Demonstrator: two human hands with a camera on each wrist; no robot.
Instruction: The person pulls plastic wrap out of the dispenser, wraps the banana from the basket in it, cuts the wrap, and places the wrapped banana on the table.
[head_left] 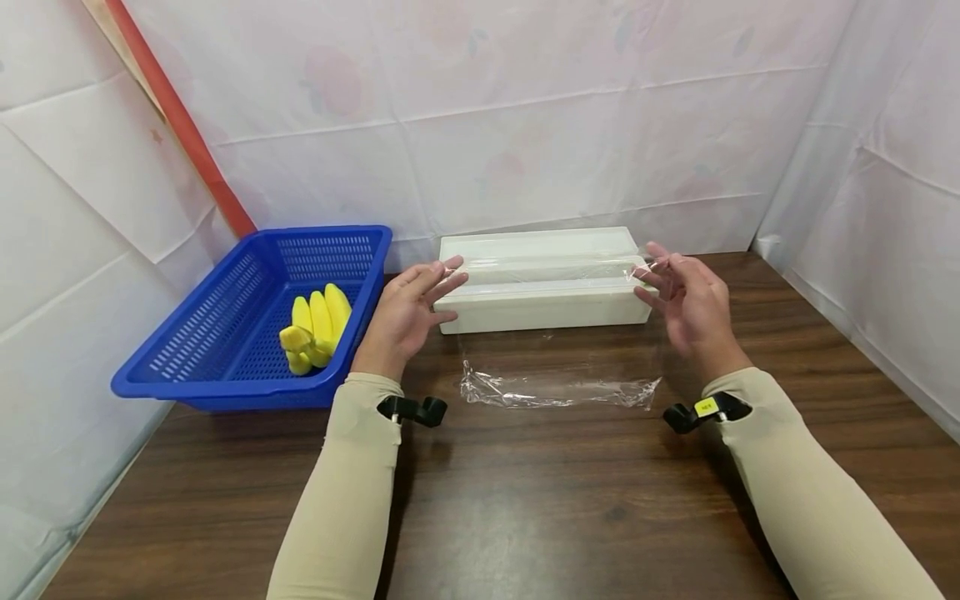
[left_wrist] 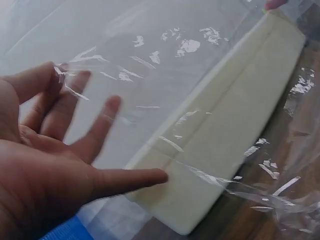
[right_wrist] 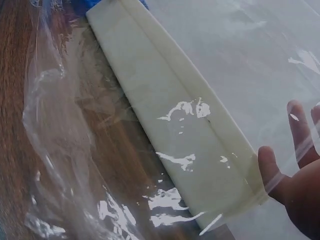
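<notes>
A clear sheet of plastic wrap (head_left: pixel 558 392) stretches between my two hands, in front of a long white dispenser box (head_left: pixel 547 312) whose lid stands raised at the back. Its lower edge lies crumpled on the table. At the box's left end, my left hand (head_left: pixel 405 312) pinches one corner of the film between thumb and forefinger, the other fingers spread, as the left wrist view shows. By the right end, my right hand (head_left: pixel 697 300) pinches the opposite side. The right wrist view shows only some of its fingers (right_wrist: pixel 267 167), with the pinch out of frame.
A blue plastic basket (head_left: pixel 180 389) stands left of my left hand, with a bunch of yellow bananas (head_left: pixel 321 321) inside. White sheeting (head_left: pixel 525 108) hangs behind and at both sides of the dark wooden table (head_left: pixel 562 517). A red strip (head_left: pixel 180 117) slants down behind the basket.
</notes>
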